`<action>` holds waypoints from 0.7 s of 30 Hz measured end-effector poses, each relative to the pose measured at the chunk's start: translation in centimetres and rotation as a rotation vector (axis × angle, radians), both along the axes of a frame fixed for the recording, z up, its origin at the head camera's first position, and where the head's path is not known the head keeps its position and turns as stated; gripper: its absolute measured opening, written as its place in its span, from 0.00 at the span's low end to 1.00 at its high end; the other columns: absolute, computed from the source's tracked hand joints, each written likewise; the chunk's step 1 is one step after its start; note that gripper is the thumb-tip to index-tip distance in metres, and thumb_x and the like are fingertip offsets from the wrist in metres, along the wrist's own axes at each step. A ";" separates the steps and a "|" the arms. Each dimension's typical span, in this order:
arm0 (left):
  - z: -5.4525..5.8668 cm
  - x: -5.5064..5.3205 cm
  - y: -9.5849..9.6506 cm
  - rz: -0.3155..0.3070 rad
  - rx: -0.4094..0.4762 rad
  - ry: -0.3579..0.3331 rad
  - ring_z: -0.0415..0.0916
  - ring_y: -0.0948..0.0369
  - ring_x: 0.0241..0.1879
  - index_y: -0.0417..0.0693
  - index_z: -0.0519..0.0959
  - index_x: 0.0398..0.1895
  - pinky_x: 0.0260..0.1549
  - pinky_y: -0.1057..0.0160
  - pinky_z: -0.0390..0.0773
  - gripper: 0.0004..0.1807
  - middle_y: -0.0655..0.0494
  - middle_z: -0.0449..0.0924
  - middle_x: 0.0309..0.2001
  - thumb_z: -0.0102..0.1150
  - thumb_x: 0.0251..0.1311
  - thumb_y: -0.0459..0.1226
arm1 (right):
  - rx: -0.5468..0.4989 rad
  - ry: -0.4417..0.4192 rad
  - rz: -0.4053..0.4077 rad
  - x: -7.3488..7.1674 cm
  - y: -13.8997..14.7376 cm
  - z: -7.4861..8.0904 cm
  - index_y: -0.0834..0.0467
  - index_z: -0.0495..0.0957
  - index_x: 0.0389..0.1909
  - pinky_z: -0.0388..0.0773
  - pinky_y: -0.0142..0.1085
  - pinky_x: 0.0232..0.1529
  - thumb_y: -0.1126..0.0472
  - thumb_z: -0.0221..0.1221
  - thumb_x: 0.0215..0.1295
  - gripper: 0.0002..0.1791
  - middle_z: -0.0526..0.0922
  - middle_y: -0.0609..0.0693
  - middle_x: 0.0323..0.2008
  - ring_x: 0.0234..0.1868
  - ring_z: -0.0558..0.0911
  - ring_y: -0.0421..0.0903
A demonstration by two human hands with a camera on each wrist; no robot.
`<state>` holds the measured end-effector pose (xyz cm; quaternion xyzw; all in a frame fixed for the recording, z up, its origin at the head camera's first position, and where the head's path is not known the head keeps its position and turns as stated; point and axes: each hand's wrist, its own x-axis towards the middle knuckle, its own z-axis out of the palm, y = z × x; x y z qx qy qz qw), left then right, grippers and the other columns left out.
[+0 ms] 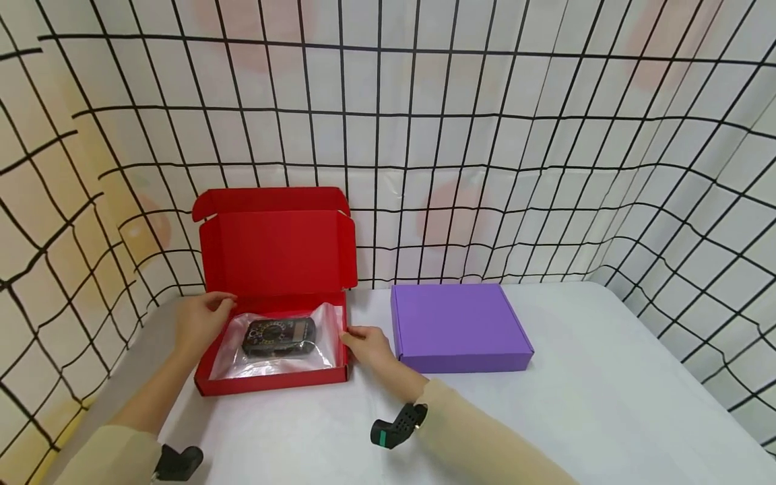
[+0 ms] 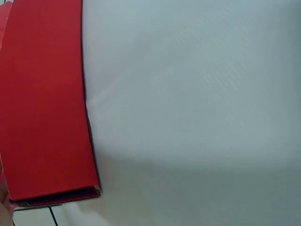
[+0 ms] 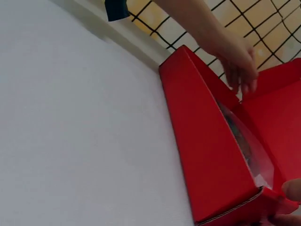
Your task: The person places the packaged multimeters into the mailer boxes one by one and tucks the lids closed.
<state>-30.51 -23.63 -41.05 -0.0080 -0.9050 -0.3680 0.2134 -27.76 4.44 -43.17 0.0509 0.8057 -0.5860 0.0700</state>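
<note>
Right sleeve point(image 1: 485, 431): slants over the bench point(image 1: 606, 391).
Meter point(image 1: 279, 337): in a clear bag point(image 1: 329, 337) inside the red box point(image 1: 273, 385), long axis side to side between the hands, neither clearly nearer.
Lid point(image 1: 275, 252): raised at the back.
Right hand point(image 1: 371, 345): fingers pinch the box's right wall; meter to their left.
Left hand point(image 1: 199, 327): fingers loosely bent at the left end, apparently gripping nothing; meter to their right.
Purple box point(image 1: 457, 320): closed, right of the red.
</note>
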 end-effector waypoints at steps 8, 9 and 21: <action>-0.3 -0.2 -1.2 0.277 0.170 -0.089 0.73 0.54 0.30 0.33 0.77 0.40 0.27 0.64 0.67 0.19 0.37 0.79 0.36 0.46 0.61 0.41 | 0.044 0.001 -0.070 -1.8 0.1 2.0 0.70 0.68 0.58 0.78 0.41 0.43 0.55 0.53 0.64 0.28 0.78 0.62 0.49 0.42 0.81 0.54; 0.0 -0.4 -1.3 0.278 0.187 -0.107 0.73 0.49 0.35 0.32 0.75 0.44 0.30 0.62 0.68 0.20 0.36 0.78 0.39 0.45 0.62 0.42 | 0.063 0.016 -0.079 -2.2 0.1 2.4 0.70 0.66 0.60 0.77 0.42 0.46 0.53 0.52 0.64 0.30 0.77 0.63 0.51 0.45 0.80 0.55; 5.5 -2.6 -1.3 0.033 0.242 -0.384 0.50 0.39 0.66 0.37 0.41 0.71 0.61 0.44 0.57 0.35 0.31 0.51 0.67 0.30 0.65 0.45 | 0.167 0.134 -0.058 -7.2 0.4 7.2 0.61 0.57 0.68 0.60 0.49 0.64 0.41 0.39 0.69 0.35 0.65 0.58 0.65 0.65 0.63 0.54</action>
